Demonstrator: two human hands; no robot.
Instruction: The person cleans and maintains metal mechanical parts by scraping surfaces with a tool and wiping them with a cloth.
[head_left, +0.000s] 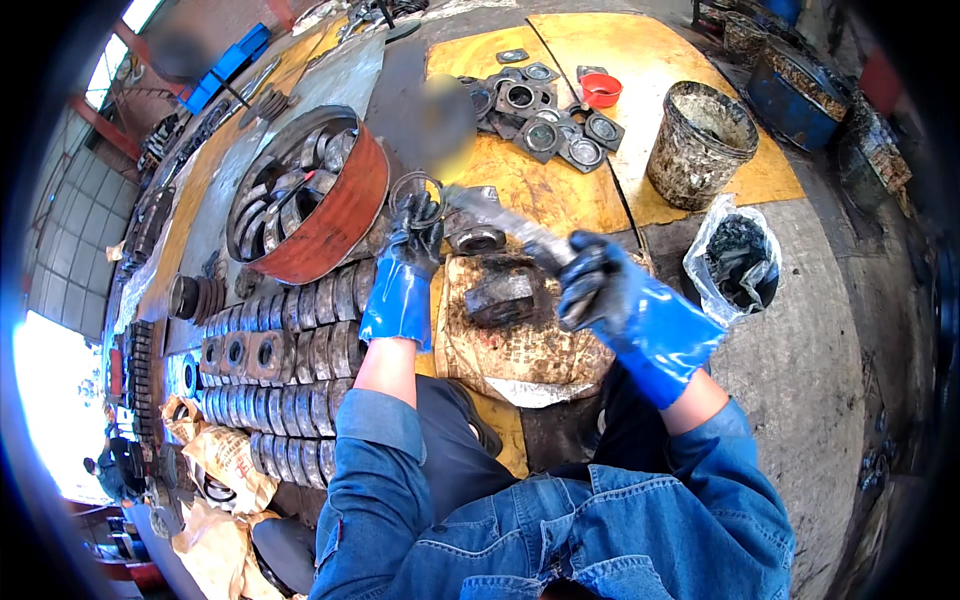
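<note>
My left hand [414, 238], in a long blue rubber glove blackened at the fingers, is closed on a thin metal ring [438, 186]. My right hand [608, 290], gloved the same way, grips a long flat grey blade-like tool [515, 228]. The tool slants up and left toward the ring; motion smears it, so its exact kind is unclear. Between my hands a dark, greasy metal part [500, 298] lies on a stained brown pad [545, 355]. Just beyond the pad, another round metal housing [477, 240] sits beside the tool.
Left of me stand rows of metal housings [285, 357]. A red-sided drum [335, 205] holds curved metal parts. Ahead lie several square flanged pieces [541, 138] and a red bowl [600, 88]. To the right are a grimy bucket [690, 165] and a lined bin [732, 300].
</note>
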